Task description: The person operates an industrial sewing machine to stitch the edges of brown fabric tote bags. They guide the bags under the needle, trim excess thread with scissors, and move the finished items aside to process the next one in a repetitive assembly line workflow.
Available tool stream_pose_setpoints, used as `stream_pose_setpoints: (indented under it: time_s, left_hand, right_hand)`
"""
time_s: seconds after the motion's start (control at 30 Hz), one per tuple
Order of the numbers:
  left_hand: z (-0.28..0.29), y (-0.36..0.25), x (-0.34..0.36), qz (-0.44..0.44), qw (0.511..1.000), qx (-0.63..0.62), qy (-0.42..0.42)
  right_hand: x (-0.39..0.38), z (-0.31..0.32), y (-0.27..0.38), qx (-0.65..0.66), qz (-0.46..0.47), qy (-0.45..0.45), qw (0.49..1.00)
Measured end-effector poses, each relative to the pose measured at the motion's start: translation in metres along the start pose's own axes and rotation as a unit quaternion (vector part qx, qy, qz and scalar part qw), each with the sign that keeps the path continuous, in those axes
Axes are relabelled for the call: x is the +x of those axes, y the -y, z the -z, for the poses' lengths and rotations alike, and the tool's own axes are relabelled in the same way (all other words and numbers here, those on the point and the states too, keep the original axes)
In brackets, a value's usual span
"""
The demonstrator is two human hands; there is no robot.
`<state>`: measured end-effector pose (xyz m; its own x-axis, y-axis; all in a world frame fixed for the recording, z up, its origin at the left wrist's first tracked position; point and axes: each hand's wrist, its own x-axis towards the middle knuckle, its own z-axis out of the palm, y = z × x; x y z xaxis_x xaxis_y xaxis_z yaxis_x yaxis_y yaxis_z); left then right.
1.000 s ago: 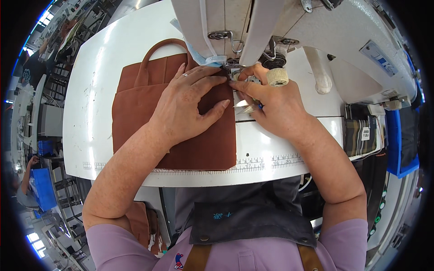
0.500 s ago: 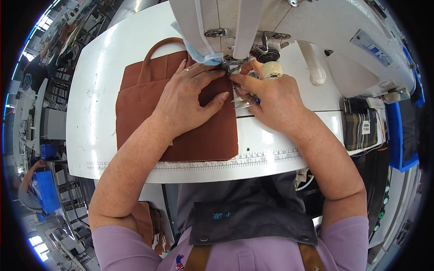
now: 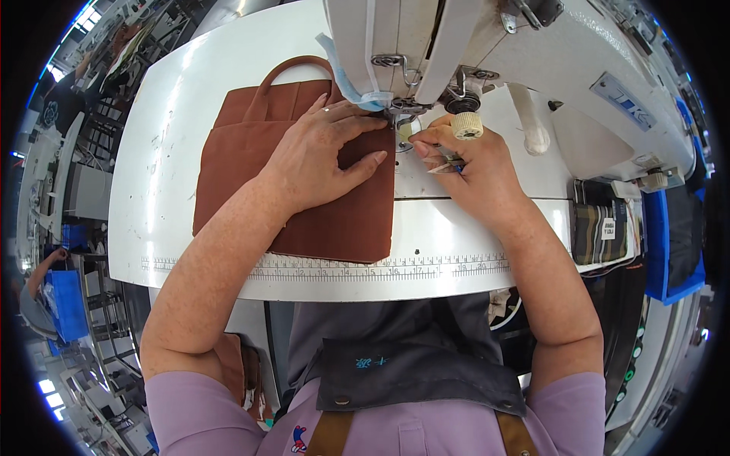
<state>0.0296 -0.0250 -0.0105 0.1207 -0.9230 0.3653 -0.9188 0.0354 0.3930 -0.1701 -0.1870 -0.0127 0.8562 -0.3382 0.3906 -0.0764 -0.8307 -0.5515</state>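
White sewing table [image 3: 190, 99] carries a brown fabric bag [image 3: 319, 220], its upper right edge under the sewing machine's [image 3: 487, 45] foot. Left hand [image 3: 323, 152] lies flat and open on the bag. Right hand [image 3: 464, 163] pinches small thread snips [image 3: 445, 166] just beside the needle.

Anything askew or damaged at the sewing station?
Nothing stands out. The brown bag lies flat on the table, its right edge at the needle. The left hand presses it flat; the right hand sits beside the presser foot. No damage shows.
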Motion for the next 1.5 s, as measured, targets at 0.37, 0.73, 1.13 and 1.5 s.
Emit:
stream_pose_setpoints:
  time_s: [0.37, 0.73, 1.13, 1.5]
  left_hand:
    - [-0.002, -0.001, 0.004, 0.002, 1.0, 0.016, -0.012]
    - [0.009, -0.029, 0.001, -0.126, 0.973, 0.176, -0.078]
    - [0.005, -0.056, 0.012, 0.132, 0.989, 0.008, 0.061]
    - [0.012, -0.036, 0.003, 0.14, 0.976, -0.164, 0.035]
  right_hand:
    - [0.001, 0.0, -0.004, -0.051, 0.016, -0.012, 0.999]
    - [0.0, 0.008, 0.001, -0.125, 0.011, -0.023, 0.992]
    - [-0.002, 0.003, -0.002, -0.149, 0.069, -0.059, 0.985]
    - [-0.005, -0.004, 0.009, -0.143, 0.146, -0.044, 0.978]
